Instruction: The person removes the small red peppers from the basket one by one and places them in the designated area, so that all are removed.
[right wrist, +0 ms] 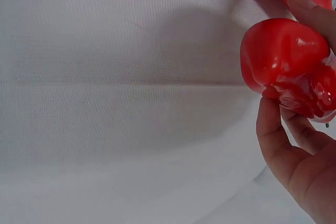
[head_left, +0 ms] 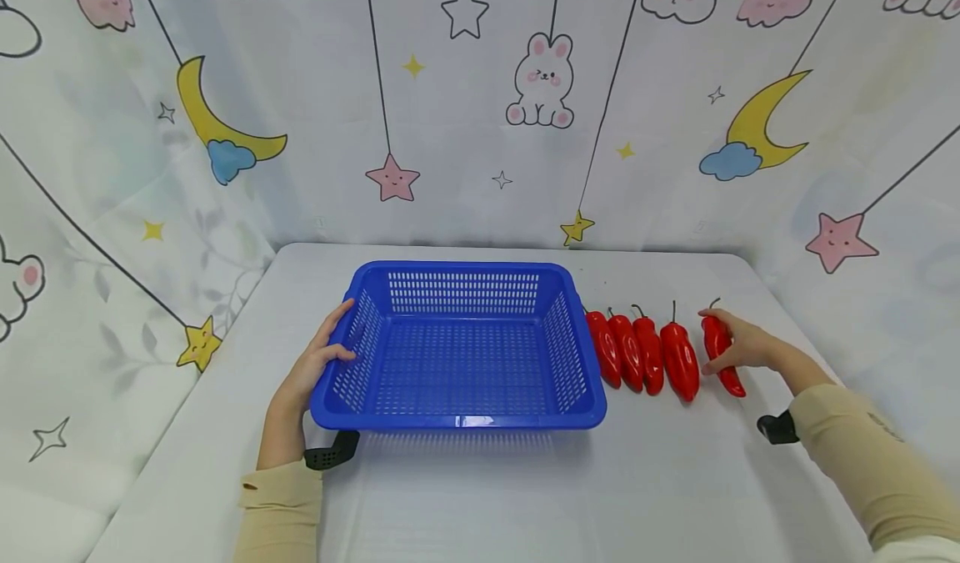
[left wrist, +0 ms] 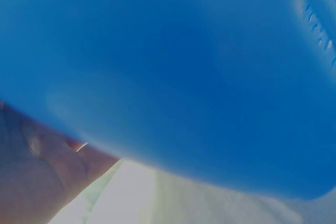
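A blue plastic basket (head_left: 459, 419) with slotted walls stands in the middle of the table, with nothing inside. My left hand (head_left: 306, 371) grips its left rim, fingers over the edge; in the left wrist view the basket's blurred side (left wrist: 173, 77) hides much of that hand (left wrist: 47, 166). Right of the basket, several glossy red chili peppers (head_left: 680, 363) lie in a row, stems away from me. The rightmost pepper (head_left: 718, 339) is between the thumb and fingers of my right hand (head_left: 750, 346). In the right wrist view, the fingers pinch this pepper (right wrist: 283, 51) from both sides.
The table (head_left: 480, 505) has a white cover. Behind it hangs a pale curtain (head_left: 465, 113) printed with moons, stars and rabbits, which also runs along both sides. The leftmost pepper (head_left: 603, 348) lies close against the basket's right wall.
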Available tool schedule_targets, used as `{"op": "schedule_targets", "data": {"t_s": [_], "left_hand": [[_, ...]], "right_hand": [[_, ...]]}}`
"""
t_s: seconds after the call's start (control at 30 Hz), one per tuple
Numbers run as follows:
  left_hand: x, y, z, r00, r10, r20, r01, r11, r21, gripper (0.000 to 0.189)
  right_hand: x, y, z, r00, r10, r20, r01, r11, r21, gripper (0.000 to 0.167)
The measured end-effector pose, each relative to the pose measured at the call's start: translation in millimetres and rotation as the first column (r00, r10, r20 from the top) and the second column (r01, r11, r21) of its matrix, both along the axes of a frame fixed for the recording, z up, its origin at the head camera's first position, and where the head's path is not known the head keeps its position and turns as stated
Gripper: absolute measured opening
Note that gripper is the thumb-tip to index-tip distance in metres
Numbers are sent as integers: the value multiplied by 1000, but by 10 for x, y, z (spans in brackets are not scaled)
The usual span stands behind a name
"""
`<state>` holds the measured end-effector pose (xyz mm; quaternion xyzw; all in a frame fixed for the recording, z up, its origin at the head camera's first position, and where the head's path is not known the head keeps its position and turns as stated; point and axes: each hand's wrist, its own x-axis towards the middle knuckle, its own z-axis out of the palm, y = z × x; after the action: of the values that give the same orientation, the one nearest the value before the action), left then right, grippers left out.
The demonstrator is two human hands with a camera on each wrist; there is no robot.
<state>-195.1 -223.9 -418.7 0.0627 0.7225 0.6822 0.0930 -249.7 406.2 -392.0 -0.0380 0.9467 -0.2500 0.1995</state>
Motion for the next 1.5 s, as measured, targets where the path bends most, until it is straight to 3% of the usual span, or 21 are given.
{"op": "schedule_targets", "data": {"t_s": [0.63, 1.5], "left_hand": [[3, 11, 5, 1000, 3, -2, -3, 1000, -10, 76], [-4, 9, -3, 1000, 6, -4, -6, 1000, -10, 76]], "right_hand": [[-50, 34, -179, 999, -13, 50, 12, 1000, 9, 107], [-122, 5, -250, 998, 3, 68, -8, 998, 69, 102]]}}
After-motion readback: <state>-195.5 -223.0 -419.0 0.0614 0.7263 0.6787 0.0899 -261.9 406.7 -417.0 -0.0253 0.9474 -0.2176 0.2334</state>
